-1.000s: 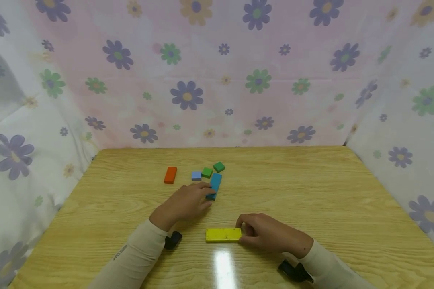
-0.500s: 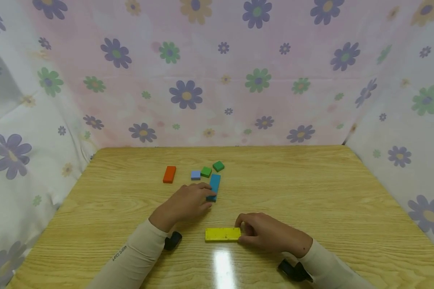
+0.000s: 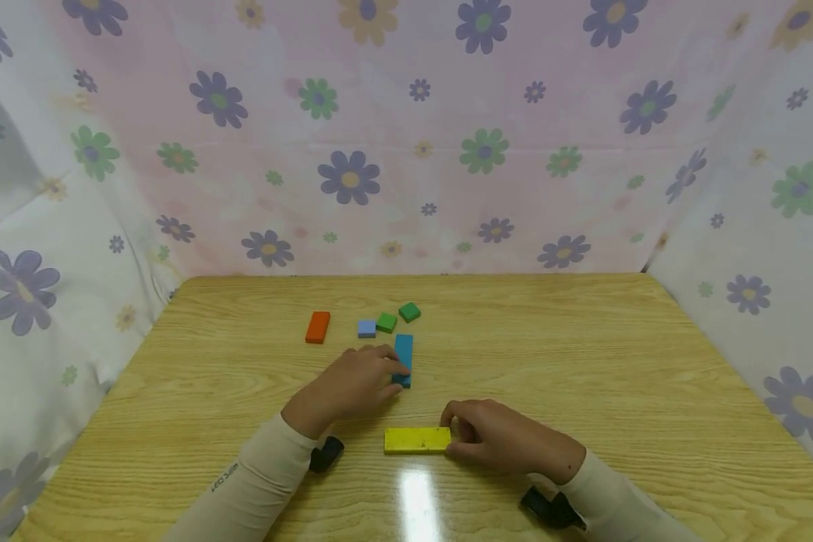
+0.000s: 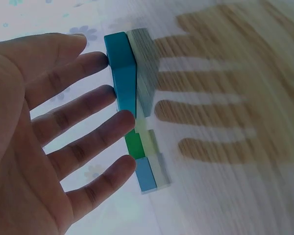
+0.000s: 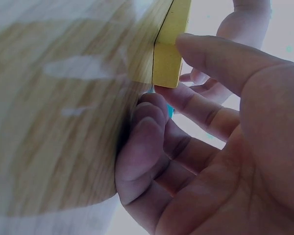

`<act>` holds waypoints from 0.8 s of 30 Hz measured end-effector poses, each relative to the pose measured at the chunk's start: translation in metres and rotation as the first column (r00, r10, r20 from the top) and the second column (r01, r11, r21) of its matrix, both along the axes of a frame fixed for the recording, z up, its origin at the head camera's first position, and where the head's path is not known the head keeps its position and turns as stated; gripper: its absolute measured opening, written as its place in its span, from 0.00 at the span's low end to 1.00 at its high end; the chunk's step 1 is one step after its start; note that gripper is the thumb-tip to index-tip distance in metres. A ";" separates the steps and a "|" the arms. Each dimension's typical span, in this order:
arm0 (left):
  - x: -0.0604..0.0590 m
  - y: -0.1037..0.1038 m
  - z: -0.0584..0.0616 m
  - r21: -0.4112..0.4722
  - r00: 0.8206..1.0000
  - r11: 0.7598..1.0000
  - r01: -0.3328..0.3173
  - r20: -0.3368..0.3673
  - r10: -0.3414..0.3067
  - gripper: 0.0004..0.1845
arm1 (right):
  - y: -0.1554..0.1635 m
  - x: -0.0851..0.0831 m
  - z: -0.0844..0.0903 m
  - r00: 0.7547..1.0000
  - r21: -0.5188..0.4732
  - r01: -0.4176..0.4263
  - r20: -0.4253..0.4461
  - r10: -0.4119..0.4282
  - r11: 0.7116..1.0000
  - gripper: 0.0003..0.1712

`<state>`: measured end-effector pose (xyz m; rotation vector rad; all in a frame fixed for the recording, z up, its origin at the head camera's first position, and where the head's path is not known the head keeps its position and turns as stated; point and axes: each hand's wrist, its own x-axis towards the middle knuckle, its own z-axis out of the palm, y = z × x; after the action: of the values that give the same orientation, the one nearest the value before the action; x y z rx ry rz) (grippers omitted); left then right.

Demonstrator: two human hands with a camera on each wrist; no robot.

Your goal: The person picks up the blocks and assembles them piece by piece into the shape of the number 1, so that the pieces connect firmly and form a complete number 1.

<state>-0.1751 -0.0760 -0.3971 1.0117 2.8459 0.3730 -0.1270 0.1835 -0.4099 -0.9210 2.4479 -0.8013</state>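
My left hand has its fingertips at the left side and top of a long blue block lying flat. In the left wrist view those fingers are nearly straight and spread, and the thumb stands apart from the block. My right hand pinches the right end of a long yellow block, which lies crosswise nearer to me. The right wrist view shows the thumb on the long side of that yellow block and the index finger at its end. The other right fingers curl against the tabletop.
Beyond the blue block lie a small light blue block, a green block and a darker green block. A red block is to their left. A flowered cloth hangs behind the wooden table.
My left hand has drawn the blue block a little toward me and turned it straighter, away from the small blocks. The right hand and yellow block stay put.
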 end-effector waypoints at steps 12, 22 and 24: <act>0.002 0.000 -0.001 0.010 1.000 1.000 0.006 0.001 -0.006 0.18 | 0.001 0.000 -0.001 1.000 -0.012 -0.010 0.009 0.011 1.000 0.13; 0.002 -0.001 -0.003 0.023 1.000 1.000 -0.004 -0.004 0.004 0.18 | 0.001 -0.001 -0.002 1.000 0.001 -0.003 0.012 0.003 1.000 0.13; 0.002 -0.002 -0.003 0.031 1.000 1.000 0.000 -0.015 0.000 0.17 | 0.002 -0.002 -0.002 1.000 0.001 -0.004 0.006 0.004 1.000 0.13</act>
<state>-0.1735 -0.0775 -0.4004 1.0243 2.8622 0.4119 -0.1286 0.1851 -0.4115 -0.9216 2.4409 -0.7998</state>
